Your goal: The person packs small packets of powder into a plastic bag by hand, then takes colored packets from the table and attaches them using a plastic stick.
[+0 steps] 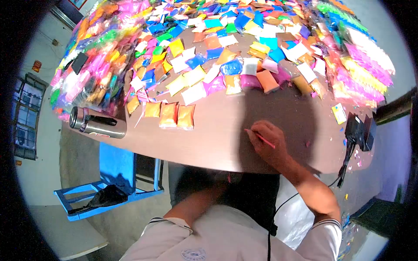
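Note:
My right hand (267,135) is above the near part of the table, fingers closed around a thin pink stick-like piece (266,141). Its exact kind is too small to make out. Below the table edge, my left hand (223,179) lies in dark shadow over my lap. Its fingers are hidden, though a small pinkish bit shows beside it. Left of my right hand, orange-filled small plastic packets (186,116) lie in a short row. Beyond both hands spreads a large pile of filled packets (230,67) in many colours.
A metal flask (98,123) lies on its side at the table's left edge. Bagged packets heap at left (93,69) and right (361,65). A black power adapter (359,132) with cables sits at right. A blue chair (115,169) stands below left.

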`<state>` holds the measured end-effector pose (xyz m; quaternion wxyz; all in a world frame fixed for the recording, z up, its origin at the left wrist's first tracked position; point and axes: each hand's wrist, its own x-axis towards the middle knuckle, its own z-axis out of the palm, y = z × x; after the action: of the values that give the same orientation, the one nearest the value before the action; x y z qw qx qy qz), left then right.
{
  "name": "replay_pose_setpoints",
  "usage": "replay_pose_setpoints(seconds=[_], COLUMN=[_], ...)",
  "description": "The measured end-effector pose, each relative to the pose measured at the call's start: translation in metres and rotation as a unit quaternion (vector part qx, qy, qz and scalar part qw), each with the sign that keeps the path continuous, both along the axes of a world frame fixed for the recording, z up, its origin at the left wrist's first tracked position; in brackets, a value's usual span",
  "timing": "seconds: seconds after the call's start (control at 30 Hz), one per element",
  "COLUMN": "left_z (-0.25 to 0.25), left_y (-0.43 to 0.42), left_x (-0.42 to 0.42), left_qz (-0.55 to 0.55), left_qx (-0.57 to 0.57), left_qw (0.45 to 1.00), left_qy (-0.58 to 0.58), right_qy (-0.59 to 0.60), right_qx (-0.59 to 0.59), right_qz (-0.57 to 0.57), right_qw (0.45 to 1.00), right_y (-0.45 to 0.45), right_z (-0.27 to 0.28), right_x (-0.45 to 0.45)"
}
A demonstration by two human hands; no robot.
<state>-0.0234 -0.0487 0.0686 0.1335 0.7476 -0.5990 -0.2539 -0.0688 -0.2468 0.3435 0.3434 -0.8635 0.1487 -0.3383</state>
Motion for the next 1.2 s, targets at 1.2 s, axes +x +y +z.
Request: replay_pose_setpoints(seconds=[1.2], left_z=[-0.006], left_y=[0.063], left_x=[0.101], left_qz=[0.037], left_qx=[-0.017], left_qw=[0.999], left_qy=[-0.008], right_qy=[-0.005], right_qx=[0.073], right_qz=[-0.105], right_qw=[0.992], right_y=[0.006], right_z=[0.005], right_x=[0.006])
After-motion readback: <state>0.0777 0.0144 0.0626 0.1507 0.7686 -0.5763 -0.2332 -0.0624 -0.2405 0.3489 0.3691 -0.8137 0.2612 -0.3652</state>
